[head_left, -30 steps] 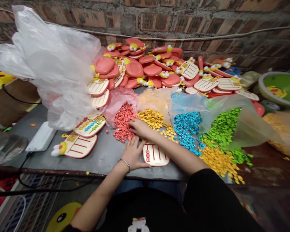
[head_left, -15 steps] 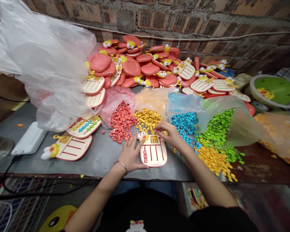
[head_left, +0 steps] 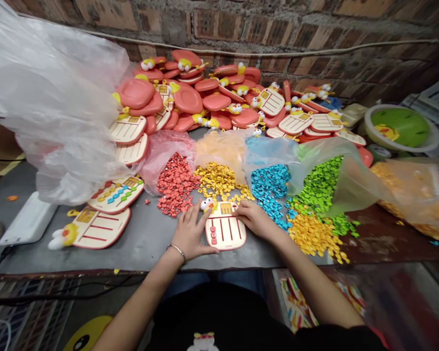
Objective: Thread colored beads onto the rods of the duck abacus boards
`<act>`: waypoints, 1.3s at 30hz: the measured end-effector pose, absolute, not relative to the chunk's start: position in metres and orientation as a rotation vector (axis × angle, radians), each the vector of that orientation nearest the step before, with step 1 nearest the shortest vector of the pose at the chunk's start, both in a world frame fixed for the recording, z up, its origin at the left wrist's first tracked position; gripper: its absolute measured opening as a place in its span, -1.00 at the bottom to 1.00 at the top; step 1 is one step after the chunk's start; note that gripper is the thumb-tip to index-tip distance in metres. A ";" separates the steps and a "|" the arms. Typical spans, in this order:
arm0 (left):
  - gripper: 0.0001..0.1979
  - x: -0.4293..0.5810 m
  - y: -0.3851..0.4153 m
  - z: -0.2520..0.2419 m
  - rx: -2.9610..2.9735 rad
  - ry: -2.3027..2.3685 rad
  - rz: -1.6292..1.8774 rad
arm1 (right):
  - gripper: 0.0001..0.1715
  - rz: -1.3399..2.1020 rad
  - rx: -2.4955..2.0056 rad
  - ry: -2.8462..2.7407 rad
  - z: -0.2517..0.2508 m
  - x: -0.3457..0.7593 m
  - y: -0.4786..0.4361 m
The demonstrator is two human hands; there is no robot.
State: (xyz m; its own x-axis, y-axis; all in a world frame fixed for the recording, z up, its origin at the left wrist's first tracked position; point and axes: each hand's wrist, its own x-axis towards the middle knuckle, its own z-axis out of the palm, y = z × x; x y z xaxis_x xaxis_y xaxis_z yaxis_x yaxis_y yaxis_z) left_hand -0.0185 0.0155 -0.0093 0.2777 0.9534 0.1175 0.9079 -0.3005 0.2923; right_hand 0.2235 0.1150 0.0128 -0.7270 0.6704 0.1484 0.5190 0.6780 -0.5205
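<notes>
Cream duck board [head_left: 225, 233] (few red beads [head_left: 213, 235]); left hand [head_left: 192, 231], right hand [head_left: 255, 218] open against edges.

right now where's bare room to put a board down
Bare grey tabletop shows between the beadless duck board and your left hand; brown surface between the yellow beads and the orange plastic bag. Crowded: the bead piles and stacked boards beyond your right hand.
</notes>
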 end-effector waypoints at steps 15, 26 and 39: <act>0.29 -0.017 0.017 -0.007 2.371 1.737 0.413 | -0.80 1.104 -0.755 -2.311 0.009 0.171 0.097; 0.14 -0.017 0.015 -0.009 2.400 1.691 0.433 | -0.80 0.476 -1.009 -2.429 0.004 0.177 0.181; 0.01 -0.018 0.016 -0.008 2.512 1.591 0.391 | -0.85 0.581 -0.942 -2.445 0.017 0.226 0.132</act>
